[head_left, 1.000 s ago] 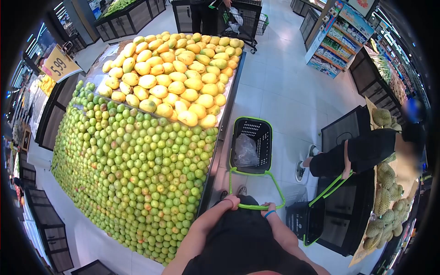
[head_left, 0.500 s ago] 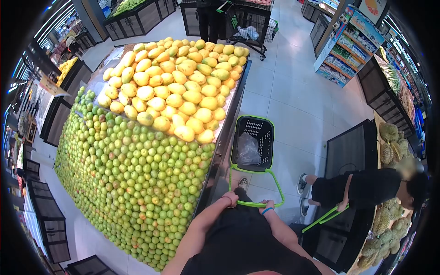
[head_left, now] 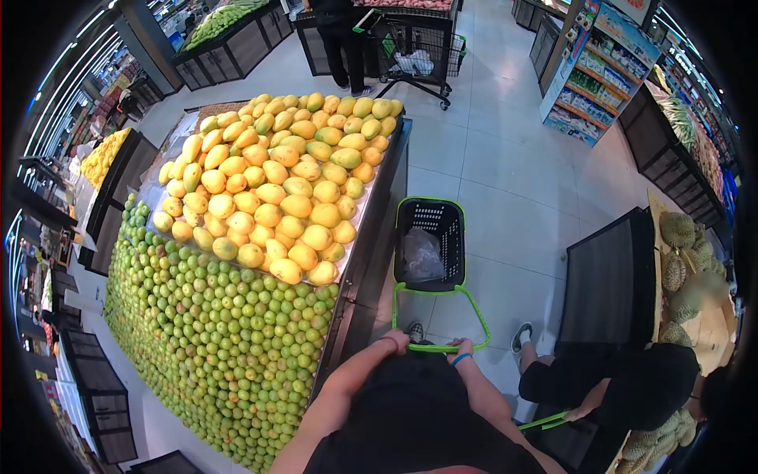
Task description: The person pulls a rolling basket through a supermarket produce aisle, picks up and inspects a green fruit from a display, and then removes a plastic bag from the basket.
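Both my hands are closed on the bright green handle of a black shopping basket. My left hand grips its near-left corner, and my right hand, with a blue band at the wrist, holds the right part of the near bar. The basket is in front of me at floor level, with a crumpled clear plastic bag inside. Left of the basket, yellow mangoes are heaped on a display stand, and round green fruits fill its nearer part.
On my right, a person in dark clothes holds another green handle beside a stand of durians. Ahead, another person stands by a shopping cart. A shelf of packaged goods is at the far right. Tiled floor runs between the stands.
The mango and green fruit stand has shifted left and down in view. The person on my right appears lower and farther back. My hands keep their hold on the basket handle.
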A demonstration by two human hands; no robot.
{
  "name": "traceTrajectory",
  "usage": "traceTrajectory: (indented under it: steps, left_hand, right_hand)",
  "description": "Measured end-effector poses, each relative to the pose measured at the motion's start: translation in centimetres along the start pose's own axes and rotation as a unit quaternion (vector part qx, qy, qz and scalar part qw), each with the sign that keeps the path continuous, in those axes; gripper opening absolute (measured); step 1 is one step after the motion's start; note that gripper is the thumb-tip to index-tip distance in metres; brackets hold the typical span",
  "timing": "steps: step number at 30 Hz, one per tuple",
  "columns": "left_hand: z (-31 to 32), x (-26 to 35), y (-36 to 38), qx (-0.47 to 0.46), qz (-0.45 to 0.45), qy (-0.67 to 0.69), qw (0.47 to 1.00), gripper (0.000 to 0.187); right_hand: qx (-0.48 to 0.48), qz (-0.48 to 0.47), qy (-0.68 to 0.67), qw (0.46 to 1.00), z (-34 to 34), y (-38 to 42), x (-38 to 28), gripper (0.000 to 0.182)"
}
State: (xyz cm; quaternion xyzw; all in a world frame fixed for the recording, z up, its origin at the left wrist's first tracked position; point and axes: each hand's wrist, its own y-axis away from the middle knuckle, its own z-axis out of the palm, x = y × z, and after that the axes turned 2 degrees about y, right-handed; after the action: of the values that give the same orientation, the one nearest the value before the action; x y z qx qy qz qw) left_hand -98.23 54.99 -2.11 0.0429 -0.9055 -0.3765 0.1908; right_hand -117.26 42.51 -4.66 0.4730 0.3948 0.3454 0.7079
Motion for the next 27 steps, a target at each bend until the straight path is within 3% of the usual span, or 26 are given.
traceTrajectory:
  steps: [8, 15, 23, 27]
  left_hand:
    - [-2.4, 0.0, -2.2, 0.02, 0.01, -0.027, 0.999, 0.031]
    - [-3.0, -1.8, -4.4, -0.011, 0.026, -0.026, 0.999, 0.024]
    - [-7.3, -5.8, -7.6, -0.01, 0.081, -0.016, 0.997, 0.03]
    - [-10.0, -7.9, -8.3, -0.012, 0.063, -0.004, 0.998, 0.03]
  right_hand:
    - [-0.01, 0.061, -0.017, 0.998, 0.3, -4.4, -1.9, 0.007]
    - [-0.012, 0.043, 0.011, 0.999, 0.7, -6.6, -2.0, 0.006]
    - [-0.031, 0.017, 0.012, 0.999, 6.6, -6.8, -4.0, 0.003]
    - [-0.06, 0.02, 0.014, 0.998, 10.0, -7.0, -4.7, 0.006]
